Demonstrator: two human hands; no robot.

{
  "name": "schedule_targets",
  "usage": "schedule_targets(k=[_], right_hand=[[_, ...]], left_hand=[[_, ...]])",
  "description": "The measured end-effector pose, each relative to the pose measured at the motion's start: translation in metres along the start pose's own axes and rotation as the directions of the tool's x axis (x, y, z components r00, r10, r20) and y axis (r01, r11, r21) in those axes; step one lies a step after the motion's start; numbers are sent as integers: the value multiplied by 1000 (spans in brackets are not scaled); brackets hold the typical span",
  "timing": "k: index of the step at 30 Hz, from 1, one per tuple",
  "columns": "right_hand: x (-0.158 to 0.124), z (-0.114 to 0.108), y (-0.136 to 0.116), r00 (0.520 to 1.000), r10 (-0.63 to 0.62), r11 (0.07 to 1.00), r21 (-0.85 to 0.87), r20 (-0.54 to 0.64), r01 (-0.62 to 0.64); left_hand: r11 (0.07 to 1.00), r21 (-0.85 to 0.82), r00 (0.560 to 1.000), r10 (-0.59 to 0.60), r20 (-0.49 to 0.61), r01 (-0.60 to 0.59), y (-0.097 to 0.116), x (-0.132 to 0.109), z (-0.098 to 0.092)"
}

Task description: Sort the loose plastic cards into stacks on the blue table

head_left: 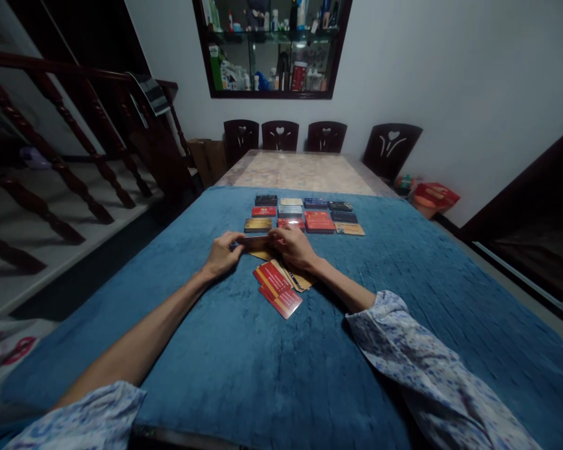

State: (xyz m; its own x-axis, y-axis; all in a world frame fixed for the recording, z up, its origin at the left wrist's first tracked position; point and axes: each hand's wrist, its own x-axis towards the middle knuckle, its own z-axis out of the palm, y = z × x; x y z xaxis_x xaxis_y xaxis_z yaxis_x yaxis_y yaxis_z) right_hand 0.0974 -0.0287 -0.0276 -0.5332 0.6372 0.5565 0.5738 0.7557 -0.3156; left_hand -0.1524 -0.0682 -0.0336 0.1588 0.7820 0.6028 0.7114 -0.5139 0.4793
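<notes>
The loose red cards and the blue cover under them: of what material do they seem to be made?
Loose red cards: probably plastic or coated card, smooth and glossy; the nearest one shows a pale shine.
Blue cover: seems a soft, plush-like fabric, mostly matte, with uneven streaks in its nap.

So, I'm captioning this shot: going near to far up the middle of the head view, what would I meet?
Loose red cards → held cards between the left hand and right hand → rows of card stacks → pale far end of the table → dark chairs → wall cabinet.
</notes>
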Motion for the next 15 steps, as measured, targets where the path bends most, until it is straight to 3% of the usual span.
schedule_targets(k=[15], right_hand=[[-3,6,-1,997,66,995,-81,33,-63]], left_hand=[[998,38,998,-47,38,45,3,-1,6]])
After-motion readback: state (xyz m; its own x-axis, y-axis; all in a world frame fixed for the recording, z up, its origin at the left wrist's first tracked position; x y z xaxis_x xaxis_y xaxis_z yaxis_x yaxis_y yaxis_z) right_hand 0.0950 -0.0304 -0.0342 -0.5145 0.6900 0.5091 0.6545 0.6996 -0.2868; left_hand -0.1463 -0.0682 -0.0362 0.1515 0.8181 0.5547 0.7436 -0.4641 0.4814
